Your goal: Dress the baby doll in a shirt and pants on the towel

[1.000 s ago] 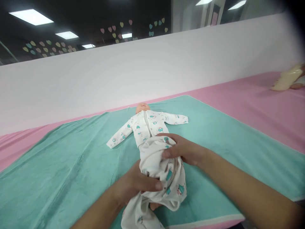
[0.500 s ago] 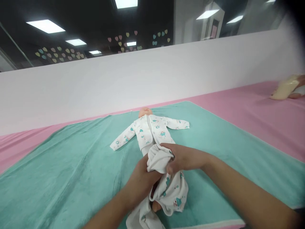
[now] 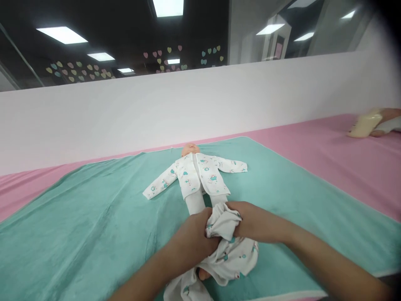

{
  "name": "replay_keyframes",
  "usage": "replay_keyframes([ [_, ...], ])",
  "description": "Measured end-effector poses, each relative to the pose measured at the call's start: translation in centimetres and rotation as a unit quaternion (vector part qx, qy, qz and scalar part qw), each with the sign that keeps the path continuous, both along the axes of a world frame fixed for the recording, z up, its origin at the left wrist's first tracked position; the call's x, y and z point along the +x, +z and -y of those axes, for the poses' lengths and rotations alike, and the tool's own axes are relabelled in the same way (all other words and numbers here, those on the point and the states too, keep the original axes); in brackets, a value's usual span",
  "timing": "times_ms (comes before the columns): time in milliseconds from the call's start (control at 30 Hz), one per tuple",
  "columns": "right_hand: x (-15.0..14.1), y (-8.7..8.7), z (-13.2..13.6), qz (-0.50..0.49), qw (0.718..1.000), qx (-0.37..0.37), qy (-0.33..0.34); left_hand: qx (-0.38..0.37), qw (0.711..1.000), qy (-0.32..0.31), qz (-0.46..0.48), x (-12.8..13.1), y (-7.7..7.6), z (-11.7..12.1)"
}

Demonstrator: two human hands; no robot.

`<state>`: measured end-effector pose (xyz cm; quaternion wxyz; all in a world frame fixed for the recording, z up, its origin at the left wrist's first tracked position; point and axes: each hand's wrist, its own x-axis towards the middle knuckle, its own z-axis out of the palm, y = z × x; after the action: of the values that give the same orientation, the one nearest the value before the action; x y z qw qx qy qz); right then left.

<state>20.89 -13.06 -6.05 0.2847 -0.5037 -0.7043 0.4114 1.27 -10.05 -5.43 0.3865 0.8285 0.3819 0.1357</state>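
A baby doll (image 3: 190, 149) lies on its back, head far from me. It wears a white printed jacket (image 3: 213, 177), unfastened down the front, over plain white legwear (image 3: 195, 203). White printed baby pants (image 3: 230, 261) are bunched over its lower legs. My left hand (image 3: 199, 234) is closed on the left side of a gathered roll of this cloth, and my right hand (image 3: 255, 221) grips the right side. One bare foot (image 3: 203, 274) peeks out below the fabric; the other foot is hidden. One pant leg (image 3: 188, 288) trails toward me.
A teal blanket (image 3: 103, 225) spreads under the doll, over a pink sheet (image 3: 316, 146). Behind stands a low white wall (image 3: 156, 113) with dark glass above it. At the far right, another person's hand (image 3: 390, 113) is on a cream-coloured bottle (image 3: 365, 124).
Both hands have shifted right and slightly toward me with the gathered cloth, uncovering more of the doll's white legwear. The bottle at the far right has moved slightly left and lower in view.
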Motion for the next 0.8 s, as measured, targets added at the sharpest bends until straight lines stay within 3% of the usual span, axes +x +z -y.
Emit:
replay_keyframes([
  [167,-0.2,-0.9,3.7,0.072,0.994,-0.021,-0.08,0.082,0.986,-0.1,-0.104,0.5,0.7,-0.3],
  [300,-1.0,-1.3,5.2,0.043,0.992,-0.027,-0.115,0.11,0.968,-0.161,-0.156,0.9,1.3,-0.5],
  [567,-2.6,-1.4,6.5,-0.114,0.981,-0.054,-0.149,0.143,0.971,-0.174,-0.081,-0.6,0.5,0.1],
  [800,-2.6,-0.2,6.2,-0.026,0.989,-0.008,-0.143,0.06,0.978,-0.196,0.042,-1.9,-0.1,-0.8],
])
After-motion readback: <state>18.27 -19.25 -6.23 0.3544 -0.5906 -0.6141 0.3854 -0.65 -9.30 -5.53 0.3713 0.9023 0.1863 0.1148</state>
